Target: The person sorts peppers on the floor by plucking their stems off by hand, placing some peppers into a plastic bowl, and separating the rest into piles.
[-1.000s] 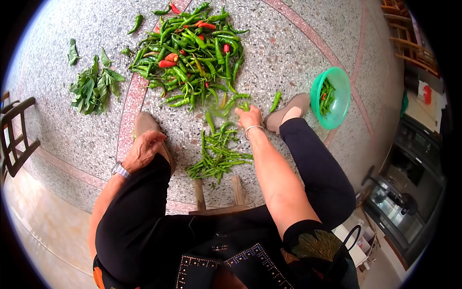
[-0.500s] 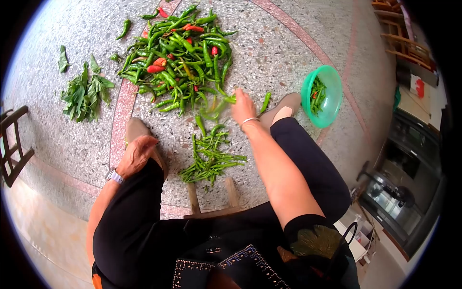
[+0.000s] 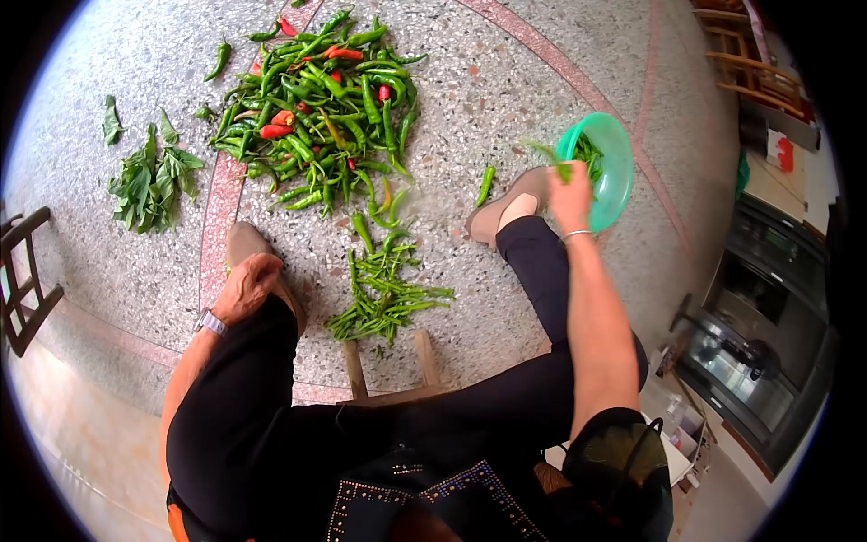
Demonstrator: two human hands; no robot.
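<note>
At the near-left rim of the green plastic bowl (image 3: 614,172), my right hand (image 3: 571,197) pinches a green chili pepper (image 3: 564,170), slightly blurred. More green chilies (image 3: 589,155) lie inside that bowl. My left hand (image 3: 251,287), wearing a watch, rests by my left knee above the shoe. Its fingers are curled in, and whatever may be inside them is hidden. A large pile of green chilies with some red ones (image 3: 316,117) covers the floor ahead. Between my feet lies a smaller heap of thin green stems (image 3: 384,294).
Green leaves (image 3: 153,181) lie at the left. One loose chili (image 3: 486,185) sits beside my right shoe (image 3: 510,203). Wooden stool legs (image 3: 424,357) show below the stems. A dark chair frame (image 3: 27,280) stands far left, and a dark glass-fronted cabinet (image 3: 754,334) at the right.
My right hand has moved from beside the chili pile rightward to the green bowl, carrying a green chili. My left hand has stayed by the knee. The view has shifted slightly.
</note>
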